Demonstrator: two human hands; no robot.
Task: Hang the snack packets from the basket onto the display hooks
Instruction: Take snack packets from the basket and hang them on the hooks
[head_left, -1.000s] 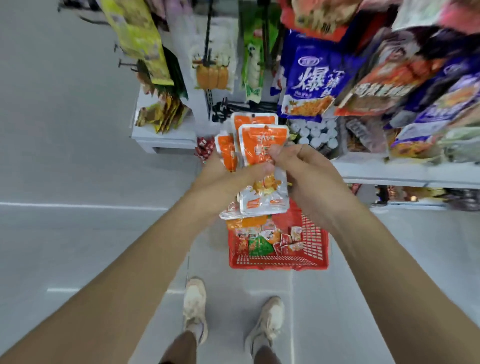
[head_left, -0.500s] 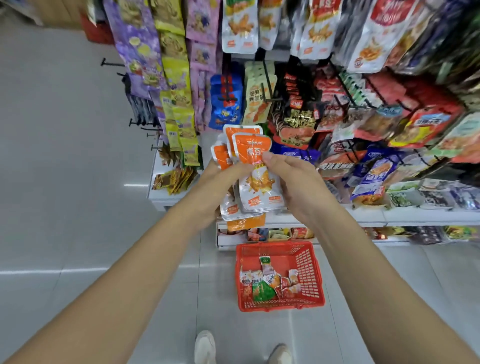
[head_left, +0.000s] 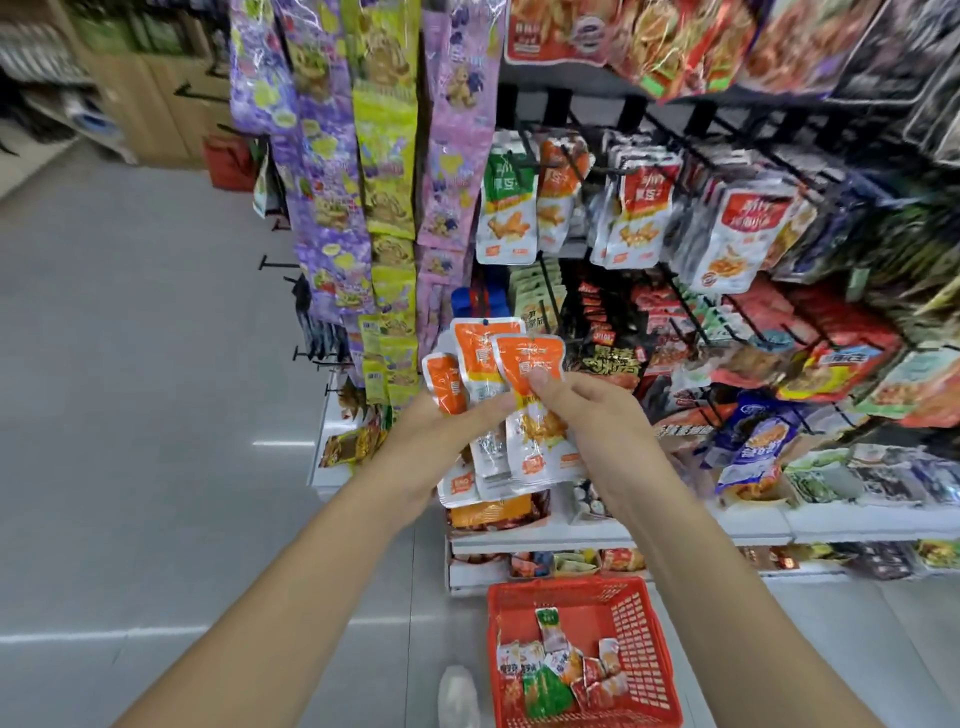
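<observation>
I take the basket (head_left: 636, 618) as my mark: red plastic, standing on the floor (head_left: 156, 415) against the foot of the rack (head_left: 691, 114). Loose packets (head_left: 550, 670) lie heaped in its near left corner, green, orange and red mixed together.

High above the basket both hands are raised. My left hand (head_left: 436, 441) grips a fan (head_left: 480, 358) of orange-and-white packets, fingers curled round their lower halves, orange tops pointing up. I count at least three (there may be more behind; I cannot tell). My right hand (head_left: 587, 415) pinches the front packet (head_left: 535, 431) of that fan, thumb on its face just under the orange band, the other fingers hidden behind it. The two hands are almost touching at the fan.

Farther above the basket, past the fan, black hooks (head_left: 550, 296) stick out of the rack. Hung packets (head_left: 558, 197) of the same orange sort sit on one hook, with a green one just to their left. Up and left of the basket, long purple and yellow strips (head_left: 322, 208) dangle from the rack's end.

Just beyond the basket a white shelf (head_left: 727, 525) carries more snacks. Beside the basket's near left corner my shoe (head_left: 457, 696) shows, blurred.
</observation>
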